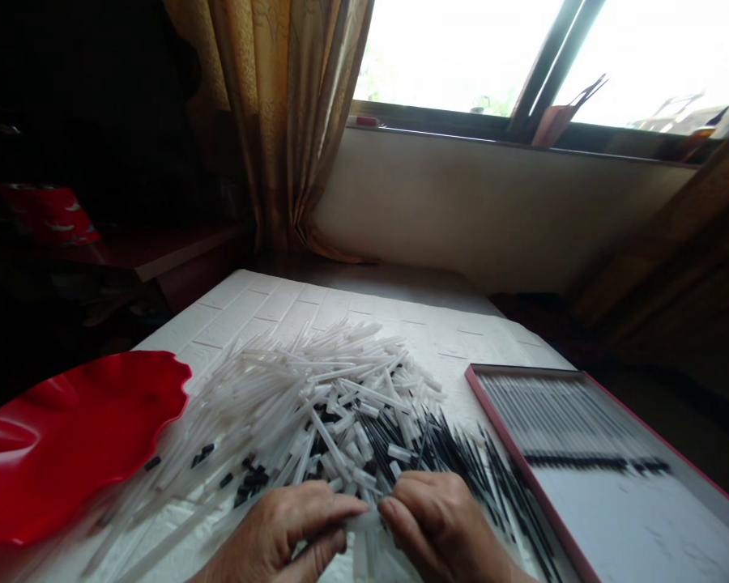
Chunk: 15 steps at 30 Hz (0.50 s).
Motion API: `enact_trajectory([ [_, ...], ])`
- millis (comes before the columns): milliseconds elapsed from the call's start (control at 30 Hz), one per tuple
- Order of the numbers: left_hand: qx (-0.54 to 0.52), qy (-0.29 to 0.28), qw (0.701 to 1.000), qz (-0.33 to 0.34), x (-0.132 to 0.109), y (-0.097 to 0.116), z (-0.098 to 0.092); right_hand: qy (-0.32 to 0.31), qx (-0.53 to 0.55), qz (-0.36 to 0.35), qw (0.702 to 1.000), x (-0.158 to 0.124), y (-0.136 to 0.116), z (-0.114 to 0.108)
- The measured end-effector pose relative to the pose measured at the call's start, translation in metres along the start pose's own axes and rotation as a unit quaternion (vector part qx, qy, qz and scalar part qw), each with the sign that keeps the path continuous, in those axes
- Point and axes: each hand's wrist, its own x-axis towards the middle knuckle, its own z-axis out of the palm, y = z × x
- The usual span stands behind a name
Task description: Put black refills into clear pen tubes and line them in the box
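Observation:
My left hand (292,526) is at the bottom centre, thumb and index finger close together near a small translucent piece. Just right of it, my right hand (441,518) has its fingers curled in, with the fingertips almost meeting the left ones. What lies between the fingertips is blurred. Beyond both hands spreads a pile of clear plastic tubes (279,380), with short translucent caps (346,429) and small black pieces (252,478) among them. Thin black rods (462,453) fan out behind and right of my right hand.
A red wavy-edged tray (78,445) sits at the left. On the right, a pink-edged box (503,421) holds a row of clear tubes with black parts (552,413). The white table (261,304) reaches toward a wall, a curtain (279,105) and a window.

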Motion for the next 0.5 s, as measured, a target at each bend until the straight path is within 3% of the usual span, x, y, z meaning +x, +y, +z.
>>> enact_trajectory([
  [133,0.013,0.018,0.999,0.041,0.003,0.003,-0.001,0.0,0.06,0.025,0.998,-0.001,0.003,-0.001],
  [300,0.035,0.041,0.995,0.085,0.002,0.004,-0.001,0.0,0.118,0.077,0.99,0.001,-0.004,-0.022],
  [500,0.054,0.07,0.991,0.101,0.003,0.006,-0.003,-0.002,0.12,0.032,0.992,0.003,-0.004,-0.023],
])
